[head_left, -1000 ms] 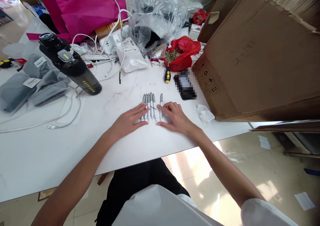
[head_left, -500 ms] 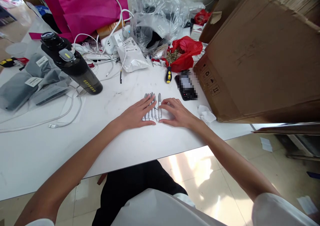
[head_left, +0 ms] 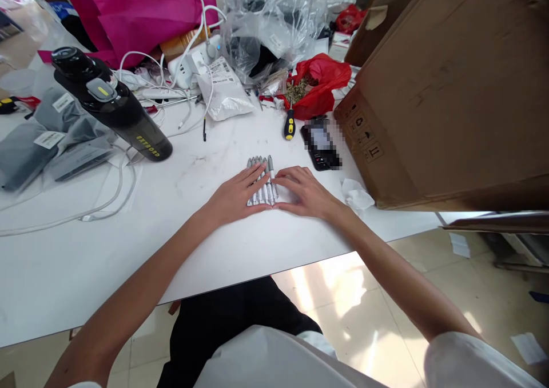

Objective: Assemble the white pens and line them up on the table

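Several grey and white pens [head_left: 261,178] lie side by side in a tight row on the white table [head_left: 180,245]. My left hand [head_left: 234,196] rests flat on the table with its fingers stretched over the left side of the row. Against the right side of the row lies my right hand [head_left: 302,192], fingers extended and touching the outermost pen. Neither hand grips anything; both press the pens together from the sides.
A black bottle [head_left: 114,105] lies tilted at the left, beside grey packets [head_left: 38,142] and white cables [head_left: 107,199]. A screwdriver [head_left: 290,126], a phone [head_left: 321,142], a red bag [head_left: 319,85] and crumpled paper [head_left: 355,195] sit behind. A big cardboard box [head_left: 450,91] fills the right.
My hands have closed in from both sides. The separate pen on the right now lies against the others, so the row is tighter.
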Demonstrator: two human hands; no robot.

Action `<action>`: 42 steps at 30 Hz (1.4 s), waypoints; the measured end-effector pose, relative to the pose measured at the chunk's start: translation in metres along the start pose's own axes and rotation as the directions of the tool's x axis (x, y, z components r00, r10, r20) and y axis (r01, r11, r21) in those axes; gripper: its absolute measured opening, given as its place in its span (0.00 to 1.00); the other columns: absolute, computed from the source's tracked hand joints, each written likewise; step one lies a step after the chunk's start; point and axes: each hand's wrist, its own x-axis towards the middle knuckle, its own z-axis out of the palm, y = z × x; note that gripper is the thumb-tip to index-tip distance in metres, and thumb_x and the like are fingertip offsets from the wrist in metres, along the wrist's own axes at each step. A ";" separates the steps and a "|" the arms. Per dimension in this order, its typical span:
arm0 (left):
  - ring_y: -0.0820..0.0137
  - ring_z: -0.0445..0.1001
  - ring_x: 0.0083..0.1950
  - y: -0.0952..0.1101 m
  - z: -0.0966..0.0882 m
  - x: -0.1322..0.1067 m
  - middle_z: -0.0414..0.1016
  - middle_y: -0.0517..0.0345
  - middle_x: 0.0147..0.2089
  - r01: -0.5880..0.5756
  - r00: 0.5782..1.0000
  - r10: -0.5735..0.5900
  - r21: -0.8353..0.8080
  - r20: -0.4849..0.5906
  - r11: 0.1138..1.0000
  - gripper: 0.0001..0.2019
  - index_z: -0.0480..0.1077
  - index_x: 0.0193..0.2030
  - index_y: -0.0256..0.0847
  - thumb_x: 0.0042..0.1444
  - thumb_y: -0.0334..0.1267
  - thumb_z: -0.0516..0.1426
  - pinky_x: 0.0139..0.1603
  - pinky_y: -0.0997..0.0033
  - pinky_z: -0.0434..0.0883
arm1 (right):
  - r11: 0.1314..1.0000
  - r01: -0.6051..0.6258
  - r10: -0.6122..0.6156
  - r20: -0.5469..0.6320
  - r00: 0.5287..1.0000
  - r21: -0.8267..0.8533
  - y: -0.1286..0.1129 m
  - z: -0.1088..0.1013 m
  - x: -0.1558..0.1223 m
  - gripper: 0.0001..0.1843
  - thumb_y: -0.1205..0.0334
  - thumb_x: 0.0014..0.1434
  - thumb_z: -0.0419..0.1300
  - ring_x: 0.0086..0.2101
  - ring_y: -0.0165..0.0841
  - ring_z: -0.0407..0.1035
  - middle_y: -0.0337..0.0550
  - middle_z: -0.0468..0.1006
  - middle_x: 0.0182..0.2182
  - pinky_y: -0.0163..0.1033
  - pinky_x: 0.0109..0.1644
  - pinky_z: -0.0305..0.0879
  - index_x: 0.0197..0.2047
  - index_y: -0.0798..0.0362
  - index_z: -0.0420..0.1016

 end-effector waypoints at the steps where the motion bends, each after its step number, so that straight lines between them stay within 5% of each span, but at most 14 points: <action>1: 0.52 0.56 0.88 0.000 0.000 0.000 0.58 0.43 0.87 0.006 1.000 -0.006 -0.005 -0.002 1.000 0.41 0.58 0.86 0.46 0.75 0.65 0.58 0.88 0.41 0.62 | 1.000 -0.001 0.001 -0.001 1.000 0.005 0.000 0.000 0.000 0.34 0.34 0.74 0.65 0.61 0.55 0.73 0.58 0.78 0.64 0.64 0.65 0.69 0.73 0.45 0.76; 22: 0.47 0.61 0.86 0.005 0.007 -0.001 0.60 0.38 0.86 0.089 0.992 -0.091 -0.026 -0.083 0.996 0.48 0.59 0.86 0.47 0.68 0.70 0.62 0.84 0.37 0.68 | 0.998 -0.024 0.026 -0.042 0.999 0.064 -0.002 -0.001 -0.003 0.30 0.41 0.75 0.67 0.64 0.56 0.75 0.57 0.80 0.67 0.67 0.68 0.71 0.73 0.44 0.78; 42: 0.44 0.60 0.87 -0.002 0.013 0.001 0.62 0.30 0.84 0.095 0.988 -0.100 -0.045 -0.121 0.994 0.50 0.64 0.82 0.35 0.67 0.72 0.61 0.85 0.38 0.66 | 0.997 -0.066 0.070 -0.092 0.993 0.047 -0.005 -0.001 -0.002 0.33 0.41 0.73 0.68 0.63 0.55 0.76 0.58 0.81 0.64 0.66 0.67 0.73 0.72 0.49 0.74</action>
